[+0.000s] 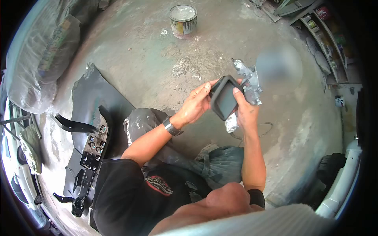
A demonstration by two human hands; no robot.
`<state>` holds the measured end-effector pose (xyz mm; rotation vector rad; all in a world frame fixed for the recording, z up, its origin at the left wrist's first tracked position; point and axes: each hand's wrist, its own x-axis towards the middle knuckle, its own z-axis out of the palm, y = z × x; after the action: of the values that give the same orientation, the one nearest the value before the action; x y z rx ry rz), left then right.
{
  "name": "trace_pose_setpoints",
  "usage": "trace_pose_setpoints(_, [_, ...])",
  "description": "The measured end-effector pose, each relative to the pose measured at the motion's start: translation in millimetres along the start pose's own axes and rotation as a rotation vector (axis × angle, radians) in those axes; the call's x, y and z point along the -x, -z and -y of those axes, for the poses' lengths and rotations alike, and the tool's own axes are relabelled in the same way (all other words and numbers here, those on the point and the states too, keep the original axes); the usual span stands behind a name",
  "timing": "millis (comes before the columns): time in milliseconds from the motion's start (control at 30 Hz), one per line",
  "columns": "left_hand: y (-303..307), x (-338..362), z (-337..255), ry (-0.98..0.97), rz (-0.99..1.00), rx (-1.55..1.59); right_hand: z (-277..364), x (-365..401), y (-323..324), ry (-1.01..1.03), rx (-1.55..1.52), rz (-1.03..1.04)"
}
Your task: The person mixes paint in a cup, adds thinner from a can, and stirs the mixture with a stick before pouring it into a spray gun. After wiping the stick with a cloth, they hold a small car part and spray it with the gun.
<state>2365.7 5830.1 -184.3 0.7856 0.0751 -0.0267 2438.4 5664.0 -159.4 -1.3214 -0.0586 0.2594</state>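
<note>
The left hand [195, 105], a watch [171, 126] on its wrist, closes its grip on the left edge of the mirror [223, 99]. The mirror is a dark, rounded housing with a flat grey face, held between both hands above the floor [149, 59]. The right hand [245, 112] grips the mirror's right side, its palm hidden behind. A grey bracket [251, 82] behind the mirror is half covered, and everything right of that is blurred.

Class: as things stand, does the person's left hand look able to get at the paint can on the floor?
Probably not at once. The left hand grips the dark frame with the right hand, and the paint can stands well off across bare floor, though nothing blocks the way.
</note>
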Motion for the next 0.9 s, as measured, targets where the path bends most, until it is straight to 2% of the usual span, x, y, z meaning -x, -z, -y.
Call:
trace_pose_setpoints(67, [0.2, -2.3, -5.4, 0.023, 0.066, 0.106, -2.6, -1.7, 3.8, -0.020, -0.078, -0.022])
trace_pose_setpoints(267, [-6.6, 5.0, 7.7, 0.008, -0.029, 0.201, -7.8, -11.7, -3.8, -0.010, -0.222, -0.156])
trace_pose_setpoints(367, [4.3, 12.7, 23.8, 0.006, -0.071, -0.273, -7.9, -20.5, -6.2, -0.042, -0.261, -0.238])
trace_pose_setpoints(400, [-0.3, 12.2, 28.2, -0.069, -0.109, -0.280, -9.4, -25.4, -9.0, 0.028, -0.221, -0.291])
trace_pose_setpoints(533, [-12.9, 8.5, 31.7, -0.188, -0.173, -0.441, -4.3, -28.9, -8.5, -0.143, -0.211, -0.368])
trace_pose_setpoints(600, [-17.4, 3.4, 30.4, -0.242, -0.215, -0.467, -7.7, -29.6, -3.1, -0.187, -0.236, -0.311])
trace_pose_setpoints(800, [-12.9, -10.9, 24.6, -0.197, -0.340, -0.329, -4.1, -26.5, 0.1, -0.266, -0.286, -0.247])
trace_pose_setpoints(900, [-10.6, -11.0, 19.2, -0.231, -0.290, -0.392, -2.2, -23.5, -0.3, -0.257, -0.268, -0.243])
